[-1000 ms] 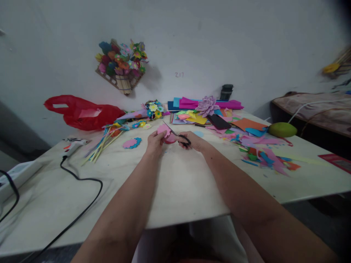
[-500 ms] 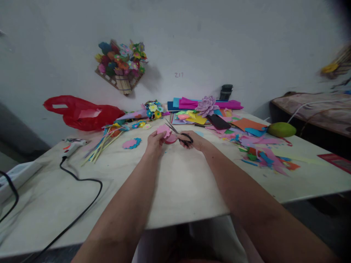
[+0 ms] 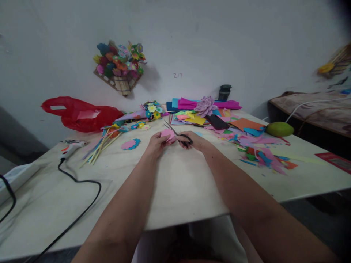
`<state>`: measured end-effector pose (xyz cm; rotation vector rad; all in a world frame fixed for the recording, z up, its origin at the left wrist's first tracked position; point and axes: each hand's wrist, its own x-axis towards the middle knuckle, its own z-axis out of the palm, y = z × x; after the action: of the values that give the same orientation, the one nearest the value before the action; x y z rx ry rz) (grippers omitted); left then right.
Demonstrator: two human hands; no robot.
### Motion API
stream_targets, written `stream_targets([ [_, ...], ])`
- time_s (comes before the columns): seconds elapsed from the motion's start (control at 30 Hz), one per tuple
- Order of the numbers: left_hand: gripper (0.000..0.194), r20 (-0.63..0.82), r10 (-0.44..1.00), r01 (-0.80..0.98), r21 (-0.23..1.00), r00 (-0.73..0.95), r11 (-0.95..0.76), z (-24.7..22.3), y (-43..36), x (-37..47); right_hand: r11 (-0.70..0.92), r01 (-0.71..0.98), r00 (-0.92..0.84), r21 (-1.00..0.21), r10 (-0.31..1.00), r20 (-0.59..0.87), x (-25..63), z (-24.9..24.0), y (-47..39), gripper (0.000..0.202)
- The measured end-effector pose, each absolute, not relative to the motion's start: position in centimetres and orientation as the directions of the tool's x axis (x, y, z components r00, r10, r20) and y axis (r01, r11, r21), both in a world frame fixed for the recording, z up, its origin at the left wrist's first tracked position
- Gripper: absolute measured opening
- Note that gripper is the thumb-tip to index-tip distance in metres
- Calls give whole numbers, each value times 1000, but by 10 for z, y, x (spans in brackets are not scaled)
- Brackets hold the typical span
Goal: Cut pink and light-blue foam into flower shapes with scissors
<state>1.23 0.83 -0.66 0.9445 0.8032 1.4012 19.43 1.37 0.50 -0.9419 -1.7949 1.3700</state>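
Note:
My left hand [image 3: 157, 143] pinches a pink scalloped paper cutout [image 3: 168, 134] between thumb and fingers, over the middle of the table. In my right hand [image 3: 189, 139] is a pair of scissors [image 3: 184, 139] with black handles, its blades pointing up and to the left. The blades are slightly apart and pass close to the cutout's right edge; whether they touch it I cannot tell. To the left of my hands lies a pink scalloped piece [image 3: 128, 145] on top of a blue scalloped piece [image 3: 136, 143].
A red plastic bag [image 3: 82, 117], paper flowers with yellow stems [image 3: 101, 148] and a corded glue gun [image 3: 71, 149] lie on the left. Coloured paper scraps [image 3: 263, 157], a phone [image 3: 217, 122] and a green mango-like fruit [image 3: 279, 129] are on the right. A purple flower [image 3: 205, 106] sits behind.
My left hand has turned the pink cutout and brought it slightly right, nearer the scissors. A darker pink strip seen hanging below the cutout earlier hardly shows now.

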Motion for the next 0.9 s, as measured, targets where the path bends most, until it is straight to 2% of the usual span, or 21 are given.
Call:
stream_targets([
  [0.27, 29, 152, 988, -422, 895, -15, -144, -8, 11, 10, 171, 156, -543, -973, 838, 60, 195, 0, 18, 35],
  [0.5, 28, 122, 986, -431, 888, -112, -159, -7, 9, 12, 163, 151, -572, -975, 819, 49, 194, 0, 16, 30],
  [0.9, 17, 50, 986, -518, 846, -160, -127, -7, 11, 13, 175, 179, -554, -968, 831, 47, 189, 0, 15, 24],
])
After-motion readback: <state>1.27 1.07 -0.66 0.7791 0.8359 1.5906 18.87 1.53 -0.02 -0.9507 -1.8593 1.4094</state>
